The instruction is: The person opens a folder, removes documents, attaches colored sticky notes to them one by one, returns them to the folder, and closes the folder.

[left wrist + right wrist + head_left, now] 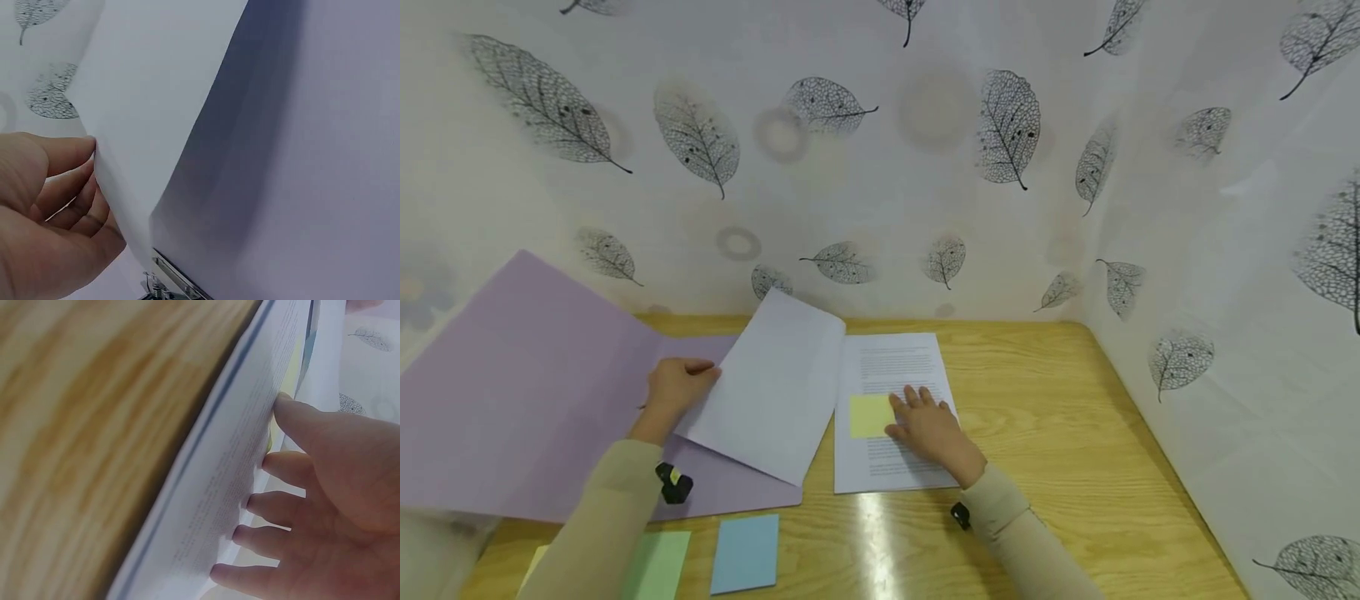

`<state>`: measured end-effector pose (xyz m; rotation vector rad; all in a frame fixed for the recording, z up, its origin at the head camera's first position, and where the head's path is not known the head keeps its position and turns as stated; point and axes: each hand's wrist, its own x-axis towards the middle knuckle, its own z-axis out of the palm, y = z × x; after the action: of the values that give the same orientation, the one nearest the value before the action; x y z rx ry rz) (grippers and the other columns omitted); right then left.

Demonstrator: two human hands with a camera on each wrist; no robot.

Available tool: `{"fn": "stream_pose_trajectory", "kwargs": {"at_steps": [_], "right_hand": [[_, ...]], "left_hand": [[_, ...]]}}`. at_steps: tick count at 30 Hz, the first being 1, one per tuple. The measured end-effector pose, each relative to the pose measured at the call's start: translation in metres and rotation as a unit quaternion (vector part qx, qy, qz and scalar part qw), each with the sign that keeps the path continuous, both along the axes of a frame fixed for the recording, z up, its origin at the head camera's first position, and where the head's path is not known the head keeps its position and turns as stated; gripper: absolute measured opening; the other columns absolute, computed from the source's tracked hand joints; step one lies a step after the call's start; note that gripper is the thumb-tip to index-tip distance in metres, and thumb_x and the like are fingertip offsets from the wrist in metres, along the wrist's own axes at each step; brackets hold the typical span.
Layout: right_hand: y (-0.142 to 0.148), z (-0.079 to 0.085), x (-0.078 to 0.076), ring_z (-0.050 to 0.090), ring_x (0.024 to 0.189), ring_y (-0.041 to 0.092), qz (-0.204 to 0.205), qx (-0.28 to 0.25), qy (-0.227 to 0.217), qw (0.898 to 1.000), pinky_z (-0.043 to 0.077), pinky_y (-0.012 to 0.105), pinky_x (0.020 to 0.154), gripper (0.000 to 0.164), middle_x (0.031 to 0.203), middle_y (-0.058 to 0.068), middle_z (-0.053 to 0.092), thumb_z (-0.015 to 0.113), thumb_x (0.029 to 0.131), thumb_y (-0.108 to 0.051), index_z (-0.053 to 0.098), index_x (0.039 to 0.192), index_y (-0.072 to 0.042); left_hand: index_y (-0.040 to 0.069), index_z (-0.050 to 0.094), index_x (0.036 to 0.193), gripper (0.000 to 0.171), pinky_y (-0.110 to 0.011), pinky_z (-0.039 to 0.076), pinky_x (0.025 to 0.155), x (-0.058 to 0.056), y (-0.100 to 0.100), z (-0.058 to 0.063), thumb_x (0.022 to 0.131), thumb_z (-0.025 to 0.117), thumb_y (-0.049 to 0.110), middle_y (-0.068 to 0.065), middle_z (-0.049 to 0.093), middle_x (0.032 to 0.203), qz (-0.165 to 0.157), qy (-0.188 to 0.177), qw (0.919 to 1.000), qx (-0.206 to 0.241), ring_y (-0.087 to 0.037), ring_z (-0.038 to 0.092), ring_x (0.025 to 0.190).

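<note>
A purple folder point(542, 383) lies spread at the left, its cover raised toward the wall. My left hand point(677, 390) pinches the left edge of a white sheet point(775, 383) between thumb and fingers, lifting it at a slant above the folder. The left wrist view shows a metal clip point(178, 275) on the folder near the sheet. To the right, printed pages point(895, 358) lie flat on the table, bearing a yellow sticky note point(868, 417). My right hand point(932, 429) rests on the print with spread fingers, fingertips at the note's right edge.
Near the front edge of the wooden table point(1060, 442) lie a blue sticky pad point(745, 554) and a green one point(658, 567). A yellow piece point(535, 560) shows partly behind my left sleeve. Leaf-patterned cloth point(880, 167) hangs behind and along the right side.
</note>
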<state>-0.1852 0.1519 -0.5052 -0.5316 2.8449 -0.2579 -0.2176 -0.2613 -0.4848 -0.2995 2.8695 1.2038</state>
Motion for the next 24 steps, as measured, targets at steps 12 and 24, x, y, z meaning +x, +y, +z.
{"fn": "stream_pose_trajectory", "kwargs": {"at_steps": [12, 24], "right_hand": [[0.011, -0.001, -0.001, 0.034, 0.154, 0.051, 0.002, -0.048, 0.004, 0.999, 0.034, 0.073, 0.12, 0.06, 0.166, 0.026, 0.039, 0.058, 0.108, -0.041, 0.048, 0.158, -0.01], [-0.004, 0.054, -0.008, 0.031, 0.157, 0.046, 0.029, -0.215, 0.085, 0.973, 0.029, 0.066, 0.127, 0.055, 0.167, 0.024, 0.038, 0.053, 0.111, -0.034, 0.048, 0.157, -0.004]], "left_hand": [[-0.008, 0.064, 0.138, 0.053, -0.022, 0.063, 0.075, 0.019, 0.016, 0.02, 0.103, 0.071, 0.031, -0.017, 0.076, 0.122, -0.022, -0.058, 0.9782, 0.198, -0.002, 0.072, 0.084], [-0.013, 0.067, 0.127, 0.041, -0.03, 0.067, 0.078, 0.03, 0.096, 0.028, 0.101, 0.073, 0.018, -0.015, 0.079, 0.108, -0.09, -0.015, 0.9367, 0.338, -0.011, 0.078, 0.082]]}}
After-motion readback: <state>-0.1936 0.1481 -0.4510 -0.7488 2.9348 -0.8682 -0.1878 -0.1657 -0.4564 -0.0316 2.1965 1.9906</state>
